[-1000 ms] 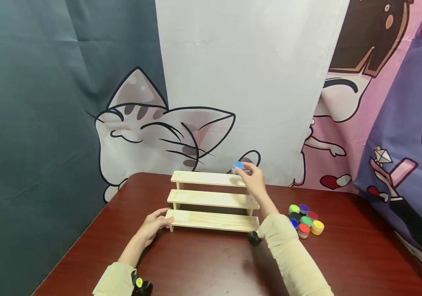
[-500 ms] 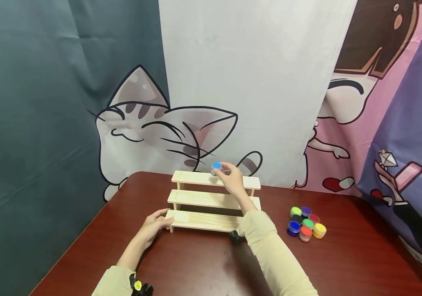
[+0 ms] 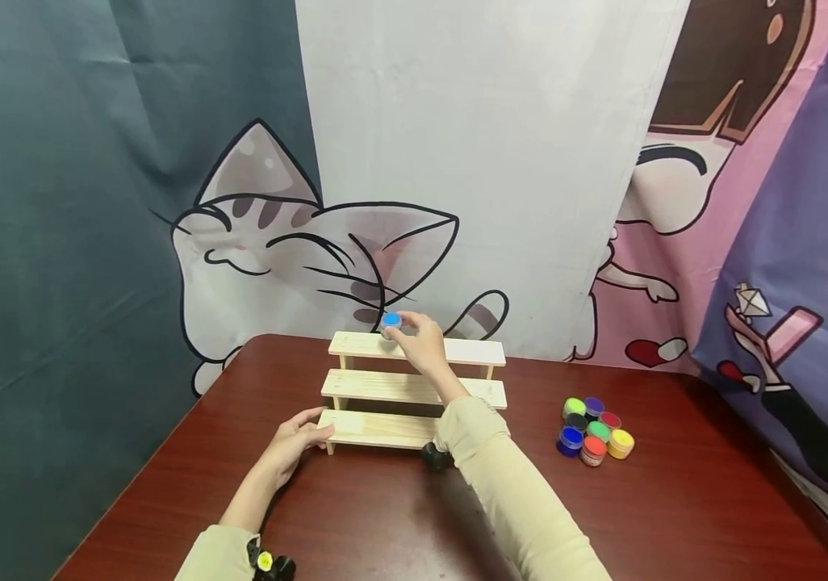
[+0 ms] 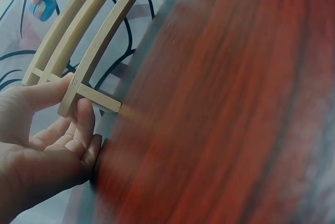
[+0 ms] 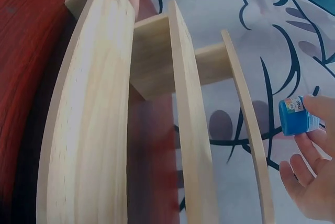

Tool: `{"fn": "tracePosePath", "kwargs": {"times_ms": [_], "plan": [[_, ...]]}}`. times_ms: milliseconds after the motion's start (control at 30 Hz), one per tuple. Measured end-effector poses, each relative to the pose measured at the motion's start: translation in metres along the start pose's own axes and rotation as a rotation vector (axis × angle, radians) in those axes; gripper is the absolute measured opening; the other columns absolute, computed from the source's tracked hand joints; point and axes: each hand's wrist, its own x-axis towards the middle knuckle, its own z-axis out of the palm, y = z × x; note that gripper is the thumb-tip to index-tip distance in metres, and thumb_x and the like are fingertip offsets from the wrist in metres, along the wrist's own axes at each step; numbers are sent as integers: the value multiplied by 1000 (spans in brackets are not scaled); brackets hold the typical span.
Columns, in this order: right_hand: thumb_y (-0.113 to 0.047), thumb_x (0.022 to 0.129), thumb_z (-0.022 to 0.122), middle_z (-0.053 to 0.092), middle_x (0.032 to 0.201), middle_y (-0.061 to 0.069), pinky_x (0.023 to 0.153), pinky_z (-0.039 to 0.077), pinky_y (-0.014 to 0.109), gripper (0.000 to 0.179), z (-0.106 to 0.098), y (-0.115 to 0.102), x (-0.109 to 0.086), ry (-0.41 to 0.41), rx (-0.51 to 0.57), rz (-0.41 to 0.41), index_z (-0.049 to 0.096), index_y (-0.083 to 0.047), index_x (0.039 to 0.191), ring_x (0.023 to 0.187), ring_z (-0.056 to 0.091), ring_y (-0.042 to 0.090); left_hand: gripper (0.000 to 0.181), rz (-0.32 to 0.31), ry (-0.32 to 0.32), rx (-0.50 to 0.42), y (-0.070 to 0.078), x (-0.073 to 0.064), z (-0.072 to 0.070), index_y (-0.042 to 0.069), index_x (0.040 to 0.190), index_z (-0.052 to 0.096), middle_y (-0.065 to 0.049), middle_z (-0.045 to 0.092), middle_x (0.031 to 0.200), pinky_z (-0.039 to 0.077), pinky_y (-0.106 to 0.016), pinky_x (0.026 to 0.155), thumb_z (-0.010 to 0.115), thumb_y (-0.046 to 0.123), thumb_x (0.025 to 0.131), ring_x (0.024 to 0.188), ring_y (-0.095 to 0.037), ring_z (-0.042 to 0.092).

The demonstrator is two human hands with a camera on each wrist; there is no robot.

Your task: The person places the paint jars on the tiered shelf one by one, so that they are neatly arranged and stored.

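A small paint jar (image 3: pixel 391 321) with a blue lid is pinched between the thumb and fingers of my right hand (image 3: pixel 423 345), over the left half of the rack's top shelf. In the right wrist view the jar (image 5: pixel 296 115) shows a label and sits apart from the shelf edge. The three-step wooden rack (image 3: pixel 378 387) stands on the table. My left hand (image 3: pixel 290 442) grips the left end of its lowest shelf. Seen from the left wrist, the thumb lies over the board and the fingers of the left hand (image 4: pixel 52 135) are under it.
Several paint jars (image 3: pixel 594 432) with lids of different colours stand grouped on the brown table (image 3: pixel 385 516), right of the rack. A cartoon-printed curtain (image 3: pixel 501 161) hangs behind the table's back edge.
My right hand has carried the blue-lidded paint jar leftward along the top shelf, from its right end to left of its middle. The left hand keeps its grip on the rack.
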Motion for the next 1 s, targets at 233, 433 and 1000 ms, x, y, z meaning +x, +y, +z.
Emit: {"fn": "tracePosePath", "kwargs": {"times_ms": [233,433,1000], "plan": [[-24,90,69,65,124,16,104,40,47,43,18,1,1,-38,20,-16,63,-4,127,118,55,32,62,-6,24,16,0,1,0,-3,143,40,7,55,69,46,-20,74,67,12,89,69,-8,54],[-21,91,68,67,118,17,101,47,43,41,28,0,-1,-65,92,12,62,-2,127,114,61,32,64,7,16,21,-2,-2,4,-3,144,40,6,56,70,46,-21,75,68,14,90,69,-9,54],[-26,89,71,73,109,11,86,51,32,38,41,-6,3,-148,-30,-18,67,-8,123,101,68,26,61,-1,57,8,-2,-4,5,-2,142,43,6,55,67,45,-20,75,68,12,89,67,-9,54]]}}
